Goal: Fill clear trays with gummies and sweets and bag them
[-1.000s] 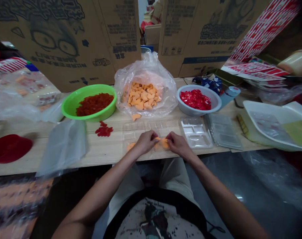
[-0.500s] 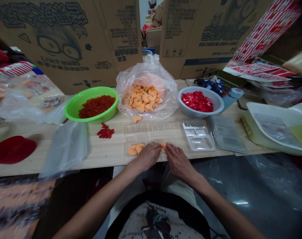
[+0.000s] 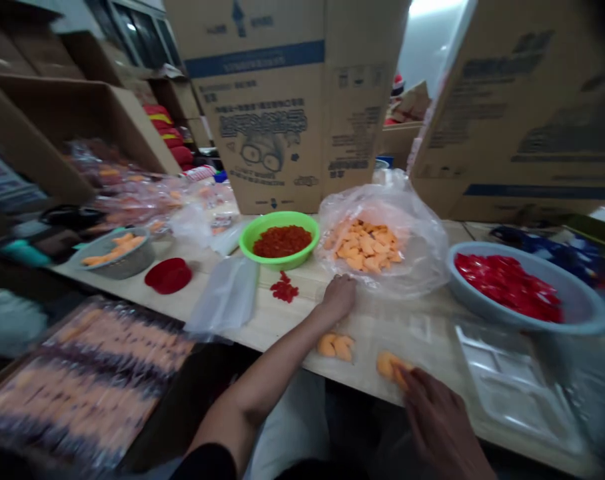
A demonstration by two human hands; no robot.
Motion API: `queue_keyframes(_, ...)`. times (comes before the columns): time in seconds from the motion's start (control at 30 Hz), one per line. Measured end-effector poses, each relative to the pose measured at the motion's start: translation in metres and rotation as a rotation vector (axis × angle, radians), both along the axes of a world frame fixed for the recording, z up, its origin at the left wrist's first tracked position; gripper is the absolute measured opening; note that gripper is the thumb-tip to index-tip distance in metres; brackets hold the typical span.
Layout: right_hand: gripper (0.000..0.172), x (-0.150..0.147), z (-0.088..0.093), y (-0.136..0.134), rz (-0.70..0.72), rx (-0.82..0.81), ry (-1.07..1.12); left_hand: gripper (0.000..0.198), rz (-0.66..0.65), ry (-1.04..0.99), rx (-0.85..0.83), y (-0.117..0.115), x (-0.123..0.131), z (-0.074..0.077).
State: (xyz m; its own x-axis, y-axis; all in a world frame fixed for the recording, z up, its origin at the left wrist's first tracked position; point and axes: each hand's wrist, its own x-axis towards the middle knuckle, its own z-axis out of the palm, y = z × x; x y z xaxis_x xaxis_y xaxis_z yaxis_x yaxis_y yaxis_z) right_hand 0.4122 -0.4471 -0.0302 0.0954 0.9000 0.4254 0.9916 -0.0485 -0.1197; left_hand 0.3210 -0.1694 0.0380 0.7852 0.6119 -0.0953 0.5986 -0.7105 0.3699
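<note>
My right hand [image 3: 440,410] is touching orange pieces [image 3: 387,365] near the table's [image 3: 270,321] edge; my left hand [image 3: 340,295] is sitting by the bag [image 3: 425,250]. Pinching? I can't tell. I'm maybe placing pieces, needing gentleness next.

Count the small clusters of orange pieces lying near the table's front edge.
2. One cluster lies beside the left forearm; the other cluster is at the right hand. The forearm or hand may hide more.

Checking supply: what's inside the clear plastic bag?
The clear plastic bag holds a heap of orange pieces. Anything beneath the top layer is covered and can't be seen.
</note>
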Motion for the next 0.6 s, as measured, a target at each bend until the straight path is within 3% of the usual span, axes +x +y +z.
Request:
queue_keyframes(0.13, 0.043, 0.014, -0.006, 0.007, 0.078, 0.051, 0.046, 0.033, 0.112, 0.062, -0.033, 0.045, 0.011, -0.009)
queue_keyframes(0.3, 0.041, 0.024, -0.008, 0.015, 0.182, 0.064, 0.06, 0.035, 0.145, 0.014, -0.061, 0.054, 0.027, -0.005)
queue_keyframes(0.47, 0.032, 0.004, 0.009, 0.032, 0.163, 0.102, 0.132, 0.045, 0.109, -0.255, 0.007, 0.055, 0.045, 0.039)
queue_keyframes(0.6, 0.035, -0.015, 0.035, 0.036, 0.069, 0.003, 0.22, 0.052, 0.047, -0.519, 0.095, 0.081, 0.014, 0.077)
